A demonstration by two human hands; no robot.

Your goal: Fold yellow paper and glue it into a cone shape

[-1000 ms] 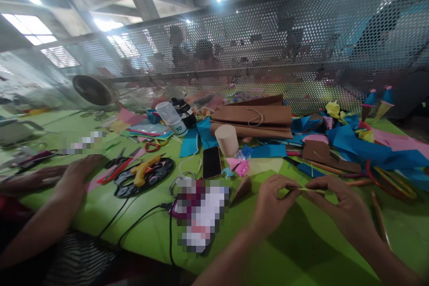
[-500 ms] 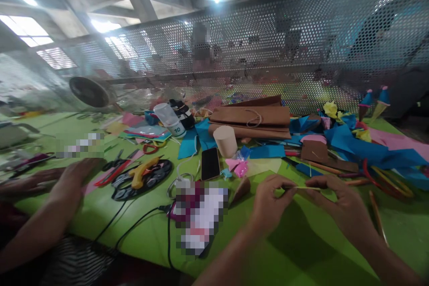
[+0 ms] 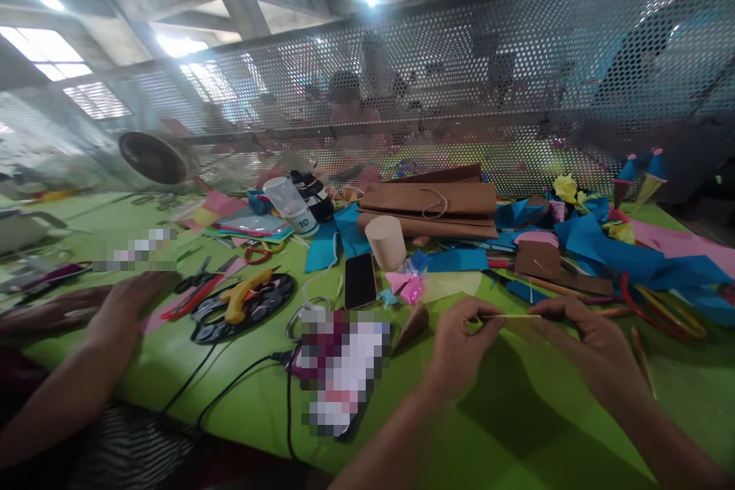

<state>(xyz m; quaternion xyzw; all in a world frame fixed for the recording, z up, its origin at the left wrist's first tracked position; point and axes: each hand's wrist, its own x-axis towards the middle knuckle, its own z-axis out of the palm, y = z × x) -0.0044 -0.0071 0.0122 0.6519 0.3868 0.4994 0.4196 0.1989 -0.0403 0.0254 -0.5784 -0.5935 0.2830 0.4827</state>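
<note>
My left hand [image 3: 462, 341] and my right hand [image 3: 594, 344] hold a thin yellow-green paper strip [image 3: 517, 317] between them, just above the green table [image 3: 534, 429]. Each hand pinches one end with thumb and fingers. A small brown paper cone [image 3: 414, 324] lies on the table just left of my left hand. Pink and blue scraps [image 3: 409, 285] lie beyond it.
A co-worker's arms [image 3: 97, 344] rest on the table at the left, next to scissors [image 3: 198, 287] and a yellow glue gun [image 3: 244, 295] on a black stand. A black phone [image 3: 360, 280], a beige cup [image 3: 387, 242], brown paper bags [image 3: 436, 208] and blue paper [image 3: 620, 249] lie behind. Cables [image 3: 241, 383] cross the near edge.
My hands have drawn slightly apart along the strip, the right hand shifting right and its fingers flattening. The co-worker's arms have barely moved.
</note>
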